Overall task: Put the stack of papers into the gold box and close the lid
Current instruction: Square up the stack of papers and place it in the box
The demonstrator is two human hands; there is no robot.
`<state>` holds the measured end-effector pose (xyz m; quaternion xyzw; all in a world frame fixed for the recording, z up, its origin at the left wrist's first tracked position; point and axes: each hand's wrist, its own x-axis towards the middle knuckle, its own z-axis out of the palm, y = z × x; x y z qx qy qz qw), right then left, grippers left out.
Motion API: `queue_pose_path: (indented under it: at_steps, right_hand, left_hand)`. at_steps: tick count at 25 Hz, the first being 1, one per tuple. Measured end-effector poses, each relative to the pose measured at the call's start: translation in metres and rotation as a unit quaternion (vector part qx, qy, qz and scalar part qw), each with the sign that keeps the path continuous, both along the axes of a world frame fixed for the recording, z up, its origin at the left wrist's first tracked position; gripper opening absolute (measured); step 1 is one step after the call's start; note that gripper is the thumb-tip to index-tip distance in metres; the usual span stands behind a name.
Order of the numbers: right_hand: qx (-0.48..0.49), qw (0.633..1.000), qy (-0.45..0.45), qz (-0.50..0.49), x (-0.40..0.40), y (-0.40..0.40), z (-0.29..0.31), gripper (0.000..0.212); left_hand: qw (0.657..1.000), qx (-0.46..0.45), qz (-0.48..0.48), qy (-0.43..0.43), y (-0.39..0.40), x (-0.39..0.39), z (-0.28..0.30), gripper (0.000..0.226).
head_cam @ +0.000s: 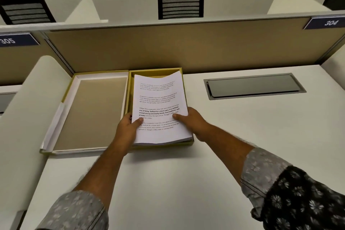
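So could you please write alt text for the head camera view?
Both hands, left hand and right hand, hold a stack of papers over the open gold box, its lid lying open alongside on a white desk.

White laminate desk surface (233, 132) bounded at the rear by a tan fabric-covered partition panel (186, 50) with a grey top rail. A grey rectangular cable-access flap (253, 85) sits recessed in the desk, right of centre. Curved white side dividers (28, 110) separate neighbouring bays. Dark blue number plates read 305 (15, 40) and 304 (327, 22). Black mesh-backed office chairs (180, 2) stand beyond the partition. Lighting is even and diffuse.
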<state>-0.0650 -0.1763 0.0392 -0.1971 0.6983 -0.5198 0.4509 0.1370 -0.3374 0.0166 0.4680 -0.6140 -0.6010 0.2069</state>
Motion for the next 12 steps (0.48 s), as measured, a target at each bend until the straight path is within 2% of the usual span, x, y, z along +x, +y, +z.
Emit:
queue_pose_path:
  at_steps: [4, 6, 9, 12]
  right_hand:
    - [0.039, 0.998, 0.042, -0.040, -0.006, -0.047, -0.015, 0.053]
    - [0.070, 0.996, 0.035, -0.043, -0.008, -0.057, -0.023, 0.054]
    - [0.111, 0.993, 0.035, 0.032, -0.010, -0.059, -0.038, 0.061]
    - [0.145, 0.983, 0.098, 0.058, -0.012, -0.060, -0.043, 0.070]
  left_hand:
    - [0.999, -0.028, 0.008, -0.026, -0.036, -0.015, -0.022, 0.041]
    - [0.997, -0.052, 0.018, -0.052, -0.048, -0.021, -0.031, 0.047]
    - [0.990, -0.100, 0.012, -0.096, -0.059, -0.030, -0.040, 0.051]
    - [0.983, -0.122, -0.030, -0.137, -0.057, -0.033, -0.040, 0.051]
